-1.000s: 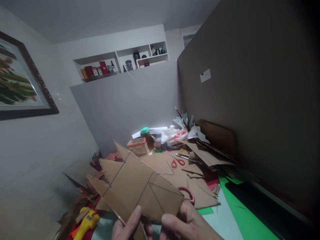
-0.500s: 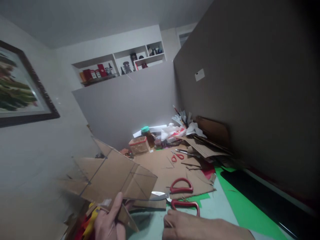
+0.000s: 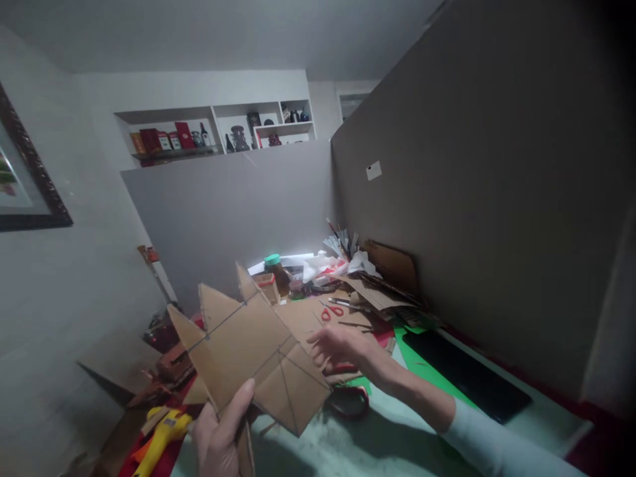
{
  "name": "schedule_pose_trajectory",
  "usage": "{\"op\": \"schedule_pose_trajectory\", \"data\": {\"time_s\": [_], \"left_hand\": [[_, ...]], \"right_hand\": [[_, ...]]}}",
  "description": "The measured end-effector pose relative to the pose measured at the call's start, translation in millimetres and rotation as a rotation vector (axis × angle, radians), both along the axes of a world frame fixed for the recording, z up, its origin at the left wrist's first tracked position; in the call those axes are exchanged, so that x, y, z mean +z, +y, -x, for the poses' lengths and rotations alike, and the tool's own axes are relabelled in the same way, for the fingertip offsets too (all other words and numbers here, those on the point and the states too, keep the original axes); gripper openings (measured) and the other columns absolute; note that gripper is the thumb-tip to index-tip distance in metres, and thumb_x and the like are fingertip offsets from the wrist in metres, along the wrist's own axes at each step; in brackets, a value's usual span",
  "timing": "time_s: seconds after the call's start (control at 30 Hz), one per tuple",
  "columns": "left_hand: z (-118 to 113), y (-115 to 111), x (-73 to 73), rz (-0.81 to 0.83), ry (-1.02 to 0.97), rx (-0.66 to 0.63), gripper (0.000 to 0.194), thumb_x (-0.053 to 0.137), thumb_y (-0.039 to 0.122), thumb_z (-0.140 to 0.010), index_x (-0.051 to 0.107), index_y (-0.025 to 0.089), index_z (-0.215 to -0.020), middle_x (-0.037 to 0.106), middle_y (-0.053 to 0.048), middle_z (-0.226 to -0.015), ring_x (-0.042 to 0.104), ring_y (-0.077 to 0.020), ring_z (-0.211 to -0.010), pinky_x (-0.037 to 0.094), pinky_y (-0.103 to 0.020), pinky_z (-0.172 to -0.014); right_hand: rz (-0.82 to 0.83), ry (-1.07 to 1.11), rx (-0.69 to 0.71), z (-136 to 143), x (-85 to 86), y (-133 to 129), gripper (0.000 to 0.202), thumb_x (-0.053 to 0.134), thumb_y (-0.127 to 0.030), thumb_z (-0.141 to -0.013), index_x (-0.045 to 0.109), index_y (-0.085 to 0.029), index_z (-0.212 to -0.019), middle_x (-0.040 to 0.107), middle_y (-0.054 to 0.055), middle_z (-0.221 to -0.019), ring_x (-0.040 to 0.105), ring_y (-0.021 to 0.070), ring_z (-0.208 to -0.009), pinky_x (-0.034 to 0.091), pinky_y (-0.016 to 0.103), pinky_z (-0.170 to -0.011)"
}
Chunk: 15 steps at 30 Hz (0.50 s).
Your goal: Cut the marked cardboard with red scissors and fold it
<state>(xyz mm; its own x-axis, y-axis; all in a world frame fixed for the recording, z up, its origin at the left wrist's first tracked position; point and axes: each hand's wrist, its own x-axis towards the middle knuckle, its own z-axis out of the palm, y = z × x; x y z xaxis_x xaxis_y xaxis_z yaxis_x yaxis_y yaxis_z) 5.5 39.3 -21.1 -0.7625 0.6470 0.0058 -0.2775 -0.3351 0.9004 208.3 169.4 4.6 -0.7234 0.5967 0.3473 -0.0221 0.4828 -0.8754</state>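
- Low centre-left of the frame: left hand (image 3: 218, 437) pinching the lower corner of a cardboard cutout (image 3: 248, 351), thumb laid flat over its front face.
- Cutout raised off the table, tilted, pencil lines across it, three pointed flaps jutting toward upper left; lower right corner just above the red-handled scissors (image 3: 348, 401).
- Centre: right hand (image 3: 338, 346) stretched forward, fingers spread and loose, gripping nothing, hovering just beside the cutout's right edge and above flat cardboard sheets (image 3: 303, 318).
- Lower left corner: yellow glue gun (image 3: 161, 434) among scraps near the table's left edge.
- Right of centre: green paper (image 3: 427, 368) and a black slab (image 3: 467, 381) along the foot of the tall brown board (image 3: 472, 199), closing off the right side.
- Bare pale tabletop (image 3: 342, 444) below the right forearm, the only uncluttered patch.
- Further back: small red scissors (image 3: 332, 310), a green-lidded jar (image 3: 275, 270), crumpled paper against the grey back panel (image 3: 233, 218).
- Upper left: wall shelves (image 3: 213, 129) with boxes and bottles.
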Motion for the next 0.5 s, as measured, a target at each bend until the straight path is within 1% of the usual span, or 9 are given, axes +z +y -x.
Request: {"op": "schedule_pose_trajectory", "data": {"time_s": [0.03,0.1,0.13,0.17,0.23,0.3,0.37,0.43,0.5], "left_hand": [[-6.6,0.3,2.9,0.002,-0.007,-0.023,0.054,0.090,0.029,-0.071,0.071,0.020,-0.120,0.082,-0.004,-0.093,0.076,-0.0246,-0.088,0.062,-0.027,-0.075],[-18.6,-0.5,9.6,-0.009,-0.029,-0.068,0.053,0.090,0.030,-0.071,0.071,0.018,-0.119,0.082,-0.007,-0.095,0.077,-0.0239,-0.087,0.062,-0.025,-0.072],[-23.2,-1.0,13.0,-0.015,-0.043,-0.081,0.048,0.089,0.030,-0.072,0.072,0.017,-0.115,0.082,-0.007,-0.095,0.077,-0.0228,-0.086,0.061,-0.024,-0.073],[-26.4,-1.2,16.1,-0.019,-0.056,-0.091,0.040,0.086,0.029,-0.075,0.073,0.017,-0.110,0.081,-0.006,-0.093,0.077,-0.0217,-0.085,0.061,-0.025,-0.075],[-28.5,-0.6,20.3,-0.013,-0.069,-0.111,0.023,0.077,0.028,-0.085,0.073,0.015,-0.104,0.080,-0.006,-0.091,0.077,-0.0204,-0.085,0.062,-0.030,-0.080],[-25.8,1.1,20.1,0.002,-0.052,-0.133,0.015,0.069,0.025,-0.092,0.073,0.014,-0.102,0.079,-0.007,-0.095,0.076,-0.0214,-0.091,0.061,-0.040,-0.089],[-21.1,3.3,16.0,0.006,-0.018,-0.168,0.016,0.069,0.024,-0.094,0.073,0.014,-0.105,0.079,-0.007,-0.100,0.074,-0.0229,-0.098,0.057,-0.047,-0.096],[-18.1,5.5,10.8,-0.010,0.008,-0.205,0.019,0.071,0.026,-0.093,0.073,0.015,-0.107,0.078,-0.007,-0.103,0.073,-0.0234,-0.101,0.055,-0.048,-0.098],[-19.2,6.7,8.6,-0.028,0.001,-0.229,0.020,0.073,0.028,-0.091,0.072,0.015,-0.107,0.077,-0.007,-0.105,0.073,-0.0239,-0.100,0.056,-0.049,-0.097]], "right_hand": [[0.035,0.022,0.004,2.1,2.2,-9.3,0.054,0.026,-0.051,-0.107,0.062,-0.011,-0.116,0.072,0.012,-0.100,0.071,0.0226,-0.089,0.056,0.034,-0.075],[0.064,0.071,-0.031,9.4,4.8,-30.6,0.043,0.042,-0.051,-0.102,0.064,-0.014,-0.108,0.072,0.009,-0.097,0.070,0.0224,-0.089,0.054,0.032,-0.076],[0.064,0.103,-0.064,14.2,4.9,-40.9,0.038,0.047,-0.050,-0.100,0.064,-0.016,-0.103,0.071,0.007,-0.097,0.068,0.0224,-0.091,0.052,0.032,-0.079],[0.060,0.133,-0.110,19.1,4.1,-50.0,0.035,0.048,-0.048,-0.100,0.064,-0.017,-0.098,0.070,0.006,-0.095,0.066,0.0222,-0.093,0.050,0.032,-0.082],[0.052,0.181,-0.211,27.4,0.1,-62.9,0.032,0.045,-0.045,-0.101,0.060,-0.019,-0.089,0.067,0.004,-0.091,0.062,0.0219,-0.092,0.046,0.033,-0.085],[0.052,0.210,-0.282,32.2,-5.7,-68.7,0.032,0.044,-0.045,-0.101,0.055,-0.021,-0.084,0.065,0.003,-0.088,0.060,0.0219,-0.089,0.045,0.034,-0.084],[0.060,0.227,-0.302,33.7,-11.7,-69.6,0.032,0.044,-0.046,-0.101,0.054,-0.021,-0.084,0.065,0.003,-0.089,0.060,0.0221,-0.089,0.045,0.034,-0.083],[0.073,0.235,-0.315,33.4,-16.9,-68.8,0.034,0.043,-0.047,-0.103,0.056,-0.021,-0.086,0.065,0.003,-0.089,0.062,0.0223,-0.091,0.047,0.036,-0.083],[0.078,0.233,-0.346,32.8,-20.7,-68.7,0.037,0.044,-0.048,-0.105,0.059,-0.019,-0.088,0.065,0.003,-0.089,0.064,0.0226,-0.092,0.049,0.039,-0.085]]}}
